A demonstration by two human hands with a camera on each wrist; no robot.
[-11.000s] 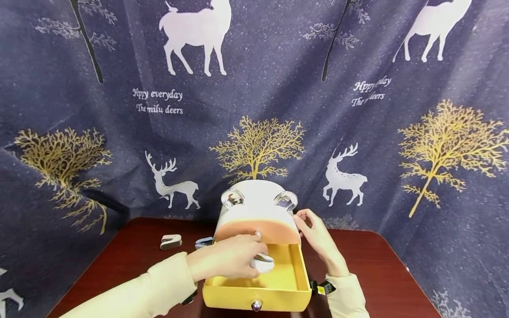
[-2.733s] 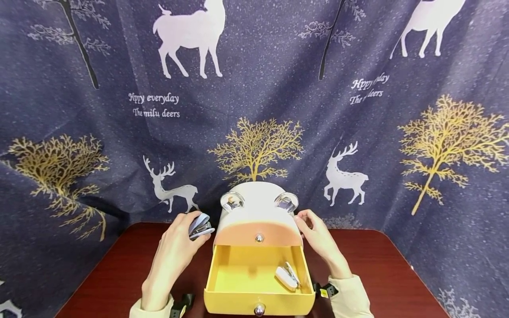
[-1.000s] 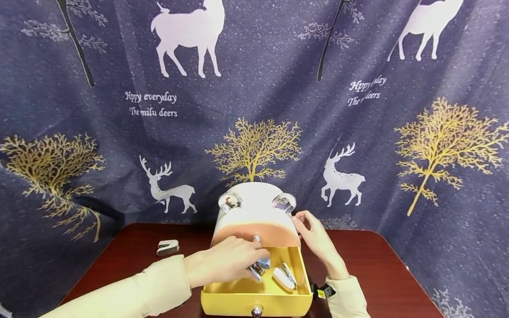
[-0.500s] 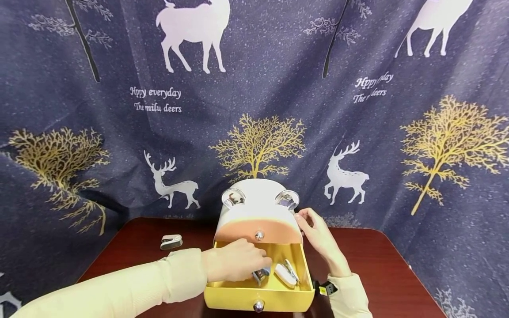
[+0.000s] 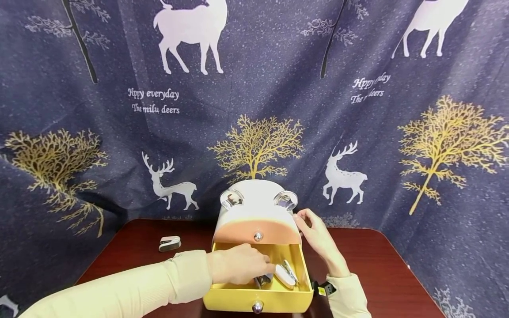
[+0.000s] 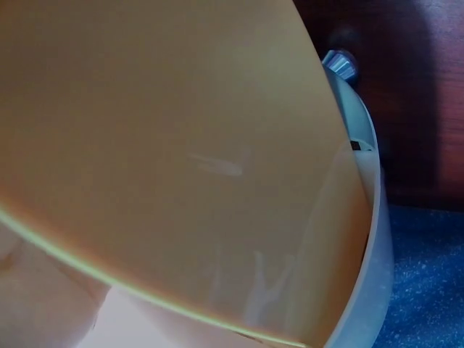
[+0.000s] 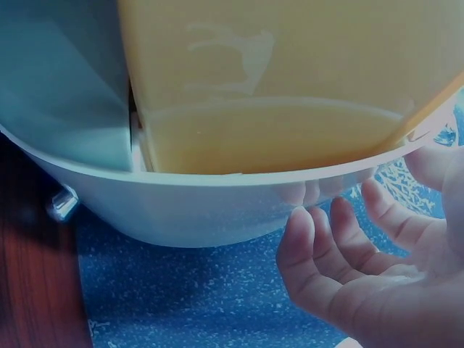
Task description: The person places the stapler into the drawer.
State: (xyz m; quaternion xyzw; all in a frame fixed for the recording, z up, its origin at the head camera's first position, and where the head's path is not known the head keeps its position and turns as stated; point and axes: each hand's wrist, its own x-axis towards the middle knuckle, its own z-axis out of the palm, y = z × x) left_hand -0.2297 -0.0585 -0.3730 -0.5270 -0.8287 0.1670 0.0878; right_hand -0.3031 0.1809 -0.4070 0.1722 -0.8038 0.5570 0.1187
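Observation:
A white frog-like desktop cabinet [image 5: 256, 201] stands on the table with its yellow drawer [image 5: 230, 301] pulled out. My left hand [image 5: 241, 264] is down inside the drawer, its fingers on a small blue stapler [image 5: 263, 281] low near the front wall; the hand covers much of it. Just right of that lies a white stapler [image 5: 284, 277]. In the left wrist view the drawer's wall [image 6: 181, 145] hides the stapler, and only part of the hand shows. At the cabinet's right side, my right hand [image 7: 377, 268] has loosely bent fingers with tips right at the white shell.
Left of the cabinet, a small white-and-grey stapler [image 5: 169, 243] lies on the dark red table [image 5: 381, 274]. A shut orange-pink drawer [image 5: 238, 232] with a silver knob sits above the yellow one. Behind hangs a blue deer-patterned cloth [image 5: 254, 88].
The white stapler was laid in the drawer earlier. My left hand then took the blue stapler from the left, carried it over the drawer and lowered it beside the white one. Right hand stayed put.

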